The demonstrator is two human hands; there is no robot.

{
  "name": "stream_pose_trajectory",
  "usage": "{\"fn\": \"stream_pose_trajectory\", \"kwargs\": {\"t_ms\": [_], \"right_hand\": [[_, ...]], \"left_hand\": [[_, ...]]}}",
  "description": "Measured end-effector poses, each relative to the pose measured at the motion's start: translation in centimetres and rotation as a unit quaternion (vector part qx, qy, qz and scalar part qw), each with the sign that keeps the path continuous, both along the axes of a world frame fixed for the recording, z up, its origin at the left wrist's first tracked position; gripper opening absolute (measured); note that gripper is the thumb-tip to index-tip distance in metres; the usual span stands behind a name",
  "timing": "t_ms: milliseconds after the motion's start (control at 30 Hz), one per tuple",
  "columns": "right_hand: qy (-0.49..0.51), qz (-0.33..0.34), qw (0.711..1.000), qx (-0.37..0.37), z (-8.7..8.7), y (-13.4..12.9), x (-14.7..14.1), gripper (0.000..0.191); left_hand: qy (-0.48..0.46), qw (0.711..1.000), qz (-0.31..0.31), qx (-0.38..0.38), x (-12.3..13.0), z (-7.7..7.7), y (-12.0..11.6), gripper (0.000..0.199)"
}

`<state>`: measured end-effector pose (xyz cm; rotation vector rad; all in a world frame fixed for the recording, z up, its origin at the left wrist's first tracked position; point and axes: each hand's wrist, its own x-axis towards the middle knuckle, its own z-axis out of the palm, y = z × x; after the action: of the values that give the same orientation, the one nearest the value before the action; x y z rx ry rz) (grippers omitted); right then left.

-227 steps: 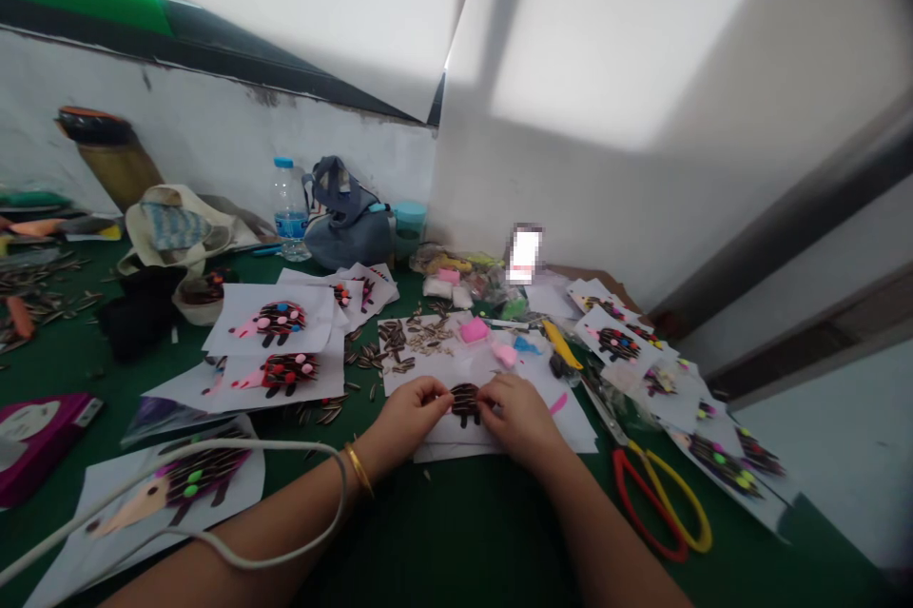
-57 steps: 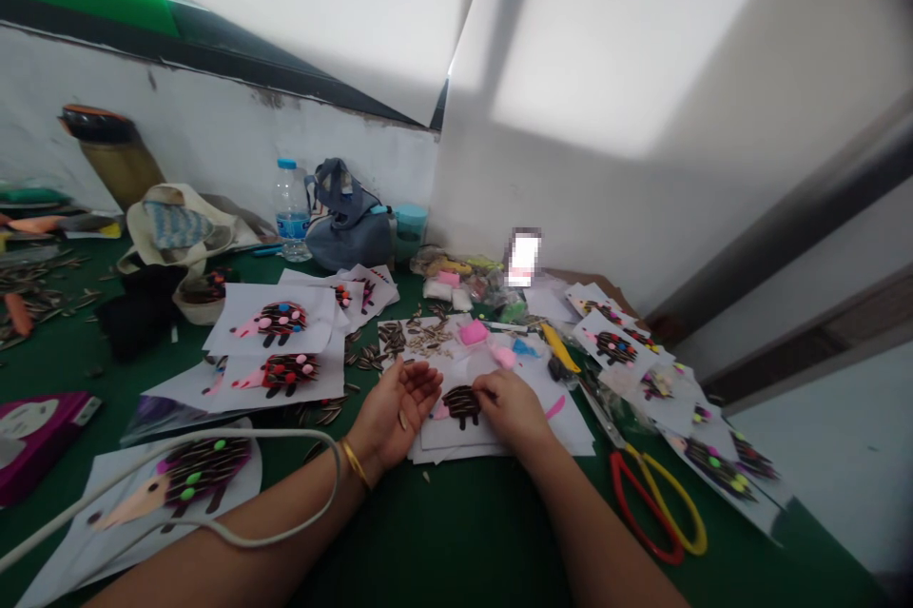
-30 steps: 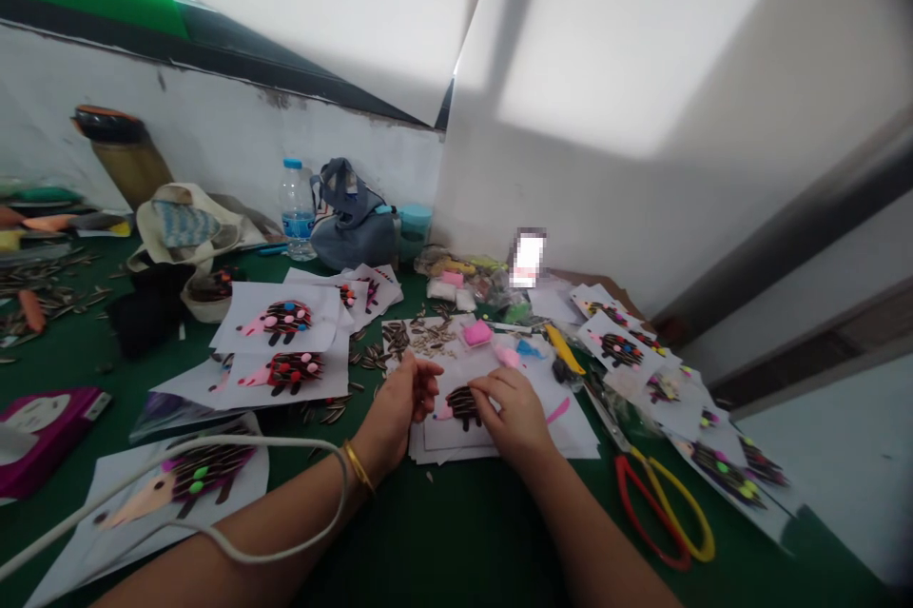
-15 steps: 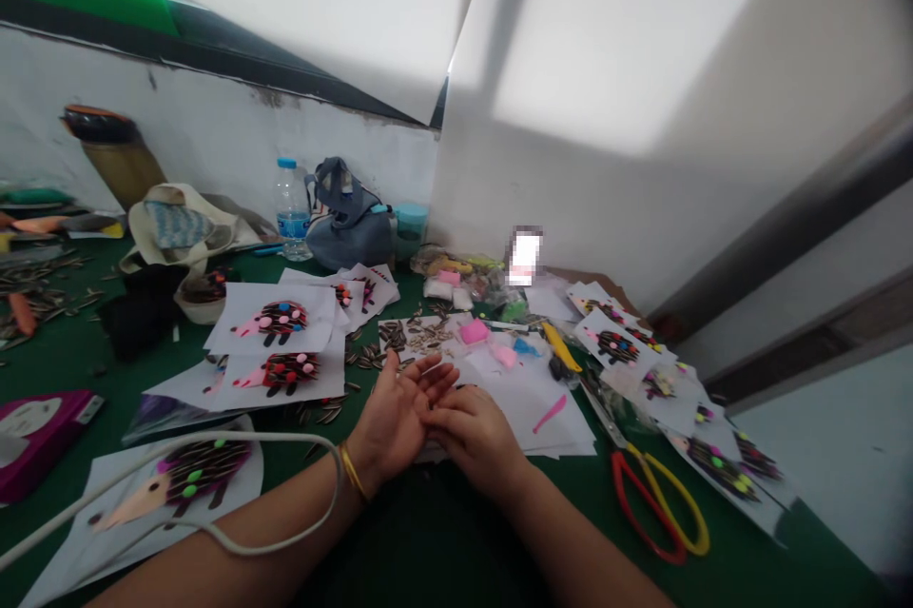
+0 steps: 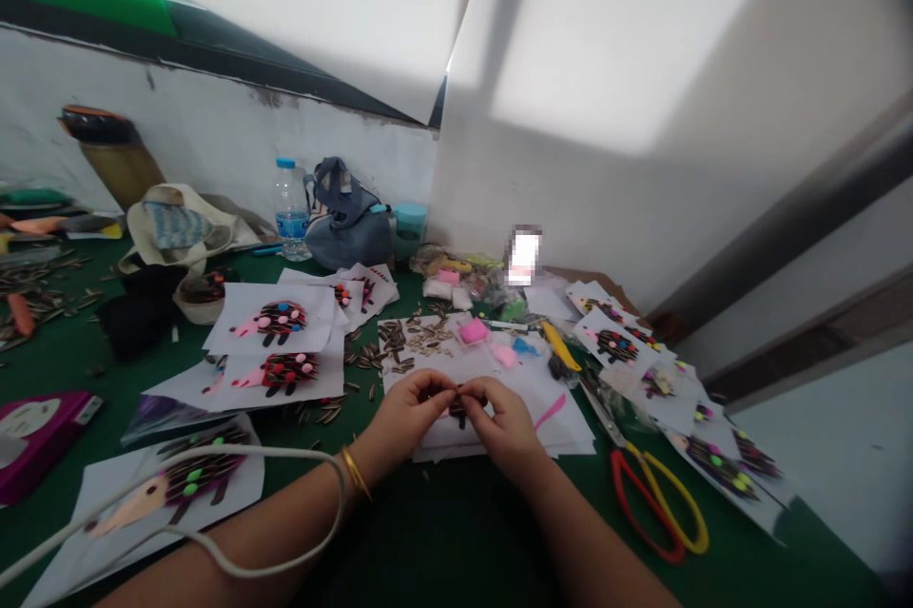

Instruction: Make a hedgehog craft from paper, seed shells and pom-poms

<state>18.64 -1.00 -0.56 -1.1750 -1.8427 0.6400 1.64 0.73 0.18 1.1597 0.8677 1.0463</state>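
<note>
My left hand (image 5: 412, 413) and my right hand (image 5: 503, 422) meet over a stack of white paper (image 5: 571, 413), fingertips pinched close together. Whatever they pinch is too small to make out. Just below the fingertips, a dark hedgehog figure (image 5: 460, 410) shows partly on the top sheet. Sunflower seeds (image 5: 396, 342) lie behind my left hand, beside pale kernels (image 5: 430, 336). Lumps of pink clay (image 5: 472, 331) and blue clay (image 5: 526, 347) rest behind my right hand. A pink plastic tool (image 5: 550, 411) lies on the paper to the right.
Red and yellow scissors (image 5: 660, 503) and a yellow cutter (image 5: 561, 347) lie at the right. Hedgehog pictures (image 5: 281, 370) are spread on both sides. A white cable (image 5: 285, 451) crosses my left forearm. A water bottle (image 5: 292, 213) and a blue bag (image 5: 349, 227) stand behind.
My left hand has turned from palm up with spread fingers to a pinch. Both hands have moved slightly forward over the paper, and the dark figure now shows between them.
</note>
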Motion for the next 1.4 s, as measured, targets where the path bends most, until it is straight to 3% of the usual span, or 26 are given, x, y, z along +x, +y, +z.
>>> {"fn": "stream_pose_trajectory", "kwargs": {"t_ms": [100,367,500,567,633,733,833,933,1067,1200,1400], "right_hand": [[0.000,0.009,1.000,-0.006,0.2,0.1,0.4,0.013],[-0.028,0.016,0.997,0.076,0.6,0.5,1.2,0.014],[-0.016,0.012,0.998,0.067,0.6,0.7,1.5,0.011],[-0.010,-0.003,0.998,0.063,0.6,0.9,1.8,0.011],[-0.017,-0.031,0.998,0.058,0.6,1.1,2.4,0.010],[-0.066,-0.060,0.995,0.038,0.6,1.8,3.9,0.010],[-0.133,-0.070,0.989,-0.005,0.3,2.3,5.4,0.010],[-0.172,-0.070,0.982,-0.038,-0.1,2.6,6.0,0.011],[-0.184,-0.052,0.981,-0.037,-0.1,2.6,5.7,0.013],[-0.170,-0.067,0.983,-0.027,0.3,2.3,5.6,0.012],[-0.194,-0.034,0.980,-0.039,-0.1,2.4,5.3,0.013]], "left_hand": [[0.052,0.998,-0.001,0.024,-0.1,0.0,0.2,0.019],[0.047,0.999,-0.024,0.002,-0.2,0.0,0.2,0.024],[0.063,0.997,-0.041,0.005,-0.2,-0.1,0.3,0.024],[0.100,0.994,-0.019,0.035,-0.4,-0.2,0.5,0.022],[0.171,0.980,0.032,0.094,-0.7,-0.2,0.8,0.020],[0.305,0.929,0.071,0.196,-1.3,-0.5,1.0,0.021],[0.409,0.874,0.035,0.259,-1.5,-0.9,0.8,0.037],[0.470,0.841,-0.011,0.270,-1.5,-1.1,0.4,0.059],[0.500,0.825,-0.033,0.263,-1.3,-1.1,0.1,0.067],[0.508,0.822,-0.041,0.255,-1.3,-1.0,0.1,0.069],[0.511,0.818,-0.049,0.259,-1.3,-1.2,0.2,0.070]]}}
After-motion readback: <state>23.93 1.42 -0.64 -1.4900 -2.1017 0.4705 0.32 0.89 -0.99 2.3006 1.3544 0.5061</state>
